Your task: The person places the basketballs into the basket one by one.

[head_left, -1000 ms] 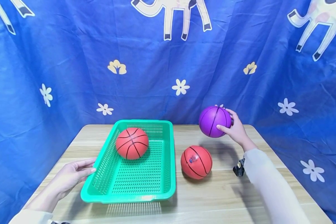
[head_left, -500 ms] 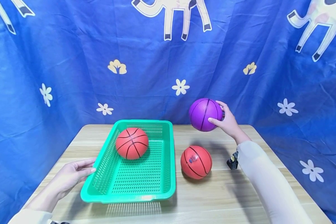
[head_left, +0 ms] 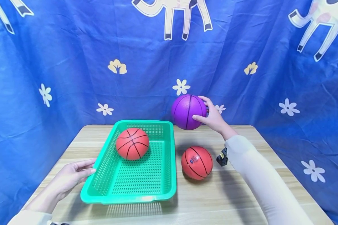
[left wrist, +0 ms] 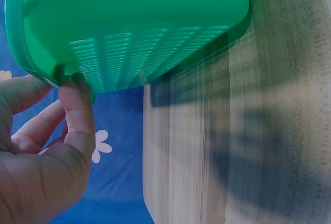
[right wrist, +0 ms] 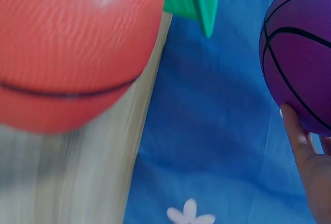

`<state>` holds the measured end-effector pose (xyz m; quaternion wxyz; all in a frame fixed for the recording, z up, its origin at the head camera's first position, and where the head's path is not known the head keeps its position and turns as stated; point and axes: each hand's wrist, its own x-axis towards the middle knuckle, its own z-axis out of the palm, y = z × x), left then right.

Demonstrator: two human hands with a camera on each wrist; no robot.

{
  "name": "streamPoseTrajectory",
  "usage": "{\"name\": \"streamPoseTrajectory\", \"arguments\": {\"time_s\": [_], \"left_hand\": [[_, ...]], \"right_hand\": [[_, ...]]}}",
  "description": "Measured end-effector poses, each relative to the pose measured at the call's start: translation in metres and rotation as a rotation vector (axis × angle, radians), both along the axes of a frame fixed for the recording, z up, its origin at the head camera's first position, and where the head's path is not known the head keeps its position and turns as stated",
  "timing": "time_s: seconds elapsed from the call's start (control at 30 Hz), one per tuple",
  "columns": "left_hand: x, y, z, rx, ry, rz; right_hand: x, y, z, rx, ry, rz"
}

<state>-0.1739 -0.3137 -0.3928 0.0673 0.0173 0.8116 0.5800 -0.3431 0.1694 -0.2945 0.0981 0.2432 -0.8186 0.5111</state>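
Note:
In the head view my right hand (head_left: 214, 117) grips a purple basketball (head_left: 187, 112) from its right side, thumb in front, and holds it above the back of the table. The right wrist view shows the purple basketball (right wrist: 300, 53) at its right edge, with part of the hand (right wrist: 315, 177) below it. My left hand (head_left: 70, 176) pinches the left rim of a green plastic basket (head_left: 129, 198); the left wrist view shows its fingers (left wrist: 77, 115) at that rim. Inside the basket, toward the back left, sits an orange-red basketball (head_left: 132, 144).
A second orange-red basketball (head_left: 197, 163) rests on the wooden table (head_left: 214, 200), just right of the basket. A blue curtain (head_left: 146, 78) with cows and flowers hangs behind the table and along both sides.
My right hand has carried the purple basketball left and somewhat higher, from the table's right side toward the basket's back right corner. The left hand and the basket have stayed put.

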Motion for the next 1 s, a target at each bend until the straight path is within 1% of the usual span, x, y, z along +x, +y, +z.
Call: {"name": "streamPoseTrajectory", "arguments": {"time_s": [0.13, 0.27, 0.4, 0.7, 0.93, 1.0], "left_hand": [[-0.001, 0.000, 0.001, 0.011, 0.004, -0.002], [-0.001, 0.000, 0.001, 0.014, 0.008, -0.002], [-0.001, 0.000, 0.000, 0.006, 0.007, -0.001], [0.001, 0.000, -0.001, 0.029, 0.016, 0.003], [0.001, 0.000, -0.001, 0.043, 0.010, 0.001], [0.001, 0.000, -0.001, 0.048, 0.010, 0.002]], "right_hand": [[0.004, -0.018, 0.004, 0.002, -0.005, 0.053], [0.008, -0.037, 0.005, 0.004, -0.007, 0.110], [0.012, -0.056, 0.002, 0.015, -0.021, 0.169], [0.023, -0.096, -0.005, 0.068, -0.067, 0.296], [0.034, -0.122, -0.010, 0.107, -0.103, 0.368], [0.037, -0.129, -0.012, 0.113, -0.105, 0.399]]}}
